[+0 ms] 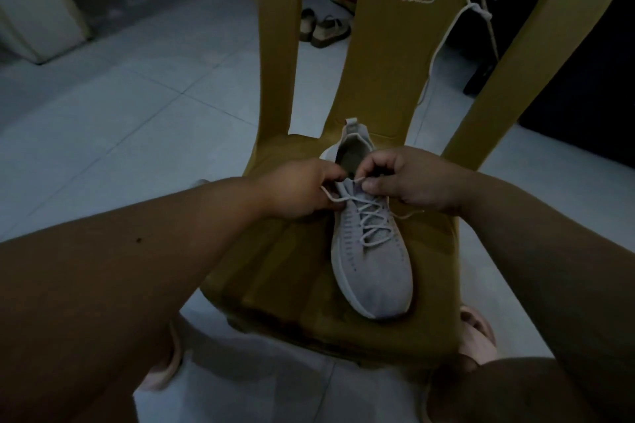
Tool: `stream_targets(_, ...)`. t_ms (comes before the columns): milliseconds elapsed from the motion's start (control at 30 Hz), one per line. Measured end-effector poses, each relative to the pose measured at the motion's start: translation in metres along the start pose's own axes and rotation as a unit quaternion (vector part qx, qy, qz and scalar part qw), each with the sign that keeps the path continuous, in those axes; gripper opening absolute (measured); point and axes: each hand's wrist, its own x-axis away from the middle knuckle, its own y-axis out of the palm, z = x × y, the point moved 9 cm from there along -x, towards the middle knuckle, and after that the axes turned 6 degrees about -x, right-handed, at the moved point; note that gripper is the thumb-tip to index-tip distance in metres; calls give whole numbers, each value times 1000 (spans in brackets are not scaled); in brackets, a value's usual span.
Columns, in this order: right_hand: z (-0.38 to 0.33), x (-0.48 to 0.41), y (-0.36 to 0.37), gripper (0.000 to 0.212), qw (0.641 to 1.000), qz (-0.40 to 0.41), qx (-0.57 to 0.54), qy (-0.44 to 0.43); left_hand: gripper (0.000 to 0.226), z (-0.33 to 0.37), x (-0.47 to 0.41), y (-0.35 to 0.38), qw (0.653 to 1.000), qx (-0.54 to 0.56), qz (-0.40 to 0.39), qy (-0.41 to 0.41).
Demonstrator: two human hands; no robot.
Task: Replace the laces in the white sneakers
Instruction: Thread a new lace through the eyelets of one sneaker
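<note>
Bare arms, pink footwear.
L hand (302, 189), R hand (414, 182) bare; dark spot (139, 239) on L forearm (192, 227); pink slipper (480, 328), your R.

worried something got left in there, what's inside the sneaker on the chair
Through the opening of the sneaker only a dark insole shows at the heel end. Forward of that the inside is hidden by the knit upper, the lace, the left hand and the right hand.
</note>
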Motion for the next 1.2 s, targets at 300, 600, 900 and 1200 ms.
stream_targets(300,-6,8,-17,16,974,27,225,-15,11,-5,-7,5,996,78,-49,-22)
stream_targets(600,-3,5,-4,9,965,35,261,-22,19,3,-2,-2,993,-101,-48,-23)
stream_targets(900,2,23,-25,28,978,127,163,-22,52,1,9,-27,998,-19,48,-41)
stream_targets(1200,4,52,-21,21,982,114,147,42,7,-2,57,-91,995,-18,91,-34)
